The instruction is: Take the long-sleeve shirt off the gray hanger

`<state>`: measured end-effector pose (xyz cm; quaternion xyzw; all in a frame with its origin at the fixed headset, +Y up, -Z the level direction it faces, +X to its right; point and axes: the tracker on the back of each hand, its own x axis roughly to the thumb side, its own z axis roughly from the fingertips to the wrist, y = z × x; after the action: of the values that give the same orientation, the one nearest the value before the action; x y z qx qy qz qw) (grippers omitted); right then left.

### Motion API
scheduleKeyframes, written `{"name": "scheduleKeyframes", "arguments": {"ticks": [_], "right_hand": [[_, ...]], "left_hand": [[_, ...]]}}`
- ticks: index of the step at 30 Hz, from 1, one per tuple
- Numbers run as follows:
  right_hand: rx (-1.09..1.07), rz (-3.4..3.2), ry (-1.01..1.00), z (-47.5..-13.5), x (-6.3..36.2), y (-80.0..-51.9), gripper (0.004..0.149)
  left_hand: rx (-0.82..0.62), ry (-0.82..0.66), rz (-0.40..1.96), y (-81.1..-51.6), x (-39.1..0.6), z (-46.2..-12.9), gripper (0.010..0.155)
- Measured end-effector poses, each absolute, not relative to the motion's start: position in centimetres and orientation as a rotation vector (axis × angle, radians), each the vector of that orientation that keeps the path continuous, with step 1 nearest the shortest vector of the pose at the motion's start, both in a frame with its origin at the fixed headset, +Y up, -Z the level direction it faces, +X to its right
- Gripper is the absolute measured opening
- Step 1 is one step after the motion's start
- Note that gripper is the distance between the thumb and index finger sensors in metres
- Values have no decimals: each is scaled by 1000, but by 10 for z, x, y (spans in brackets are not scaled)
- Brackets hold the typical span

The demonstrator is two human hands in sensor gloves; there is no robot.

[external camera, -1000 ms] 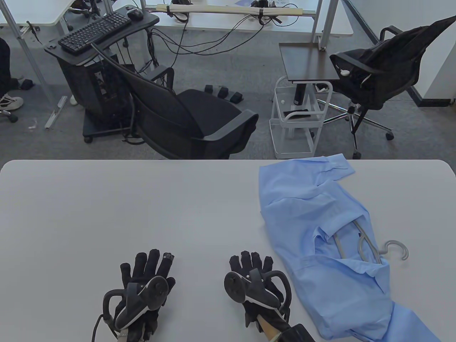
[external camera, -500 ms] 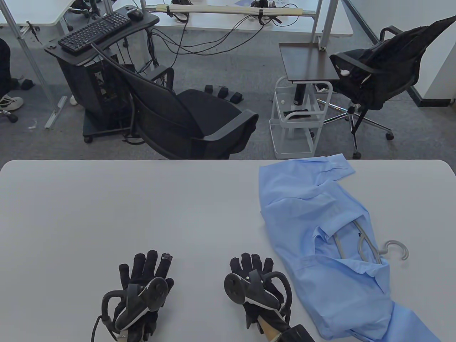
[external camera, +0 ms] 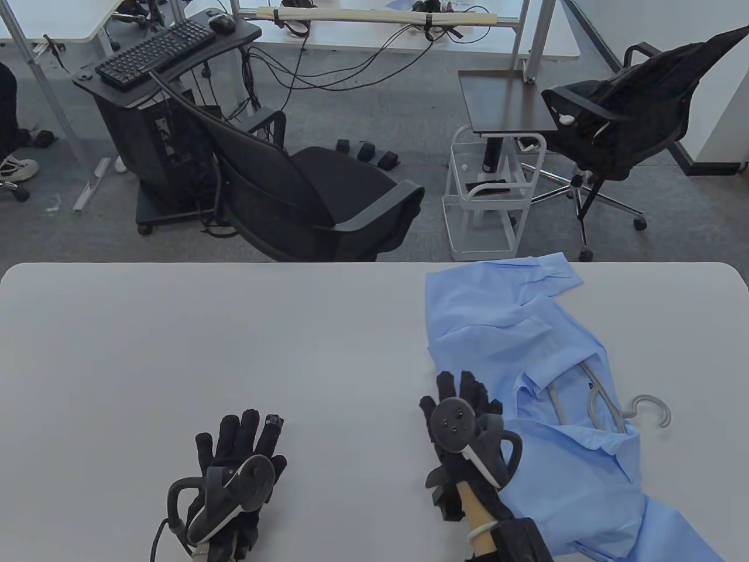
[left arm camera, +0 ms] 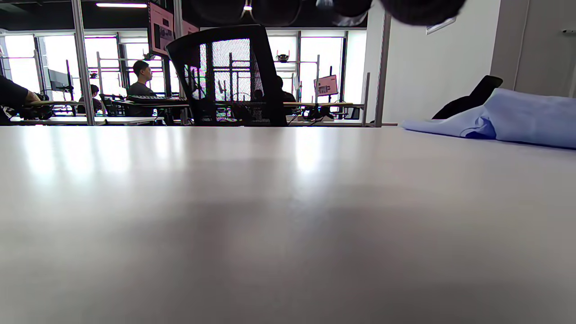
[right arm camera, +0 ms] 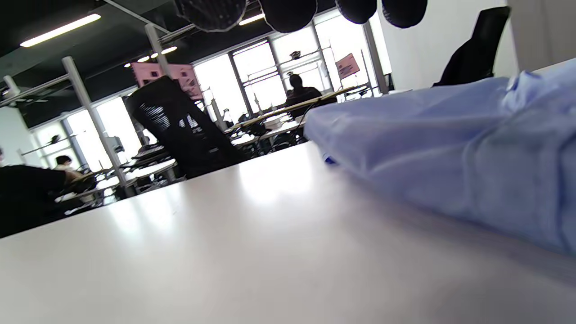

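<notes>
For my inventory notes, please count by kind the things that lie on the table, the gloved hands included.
Shirt, light blue: 1
Hanger, gray: 1
Gloved hands, left hand and right hand: 2
Total: 4

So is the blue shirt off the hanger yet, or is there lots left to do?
Not yet. Nothing looks done: the gray hanger is inside the blue shirt, only its hook sticking out at the collar. In hand: the right hand is at the shirt's left edge, gripping nothing that I can see. The left hand rests flat on the table. Left: pulling the hanger out.
</notes>
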<state>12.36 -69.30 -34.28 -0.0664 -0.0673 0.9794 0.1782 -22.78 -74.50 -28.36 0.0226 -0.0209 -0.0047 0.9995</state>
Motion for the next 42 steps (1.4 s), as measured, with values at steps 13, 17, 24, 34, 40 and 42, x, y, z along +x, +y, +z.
{"name": "scheduleKeyframes", "arguments": {"ticks": [13,17,24,34,40,42], "right_hand": [[-1171,2584,82,-375,301,-753,69],[-1222,2579,193,-377,309,-765,82],[-1270,2503,405,-383,318,-782,83],[-1328,2561,348,-383,321,-776,76],[-1265,2796,288,-382,304,-760,79],[-1144,2846,228,-383,291,-754,78]], "left_hand": [[45,-16,-39,-745,-234,-283,64],[28,-16,-41,-749,-232,-284,65],[17,-19,-56,-750,-231,-284,64],[-8,-6,-72,-753,-234,-284,65],[-2,3,-61,-750,-236,-285,65],[4,1,-54,-749,-236,-284,65]]}}
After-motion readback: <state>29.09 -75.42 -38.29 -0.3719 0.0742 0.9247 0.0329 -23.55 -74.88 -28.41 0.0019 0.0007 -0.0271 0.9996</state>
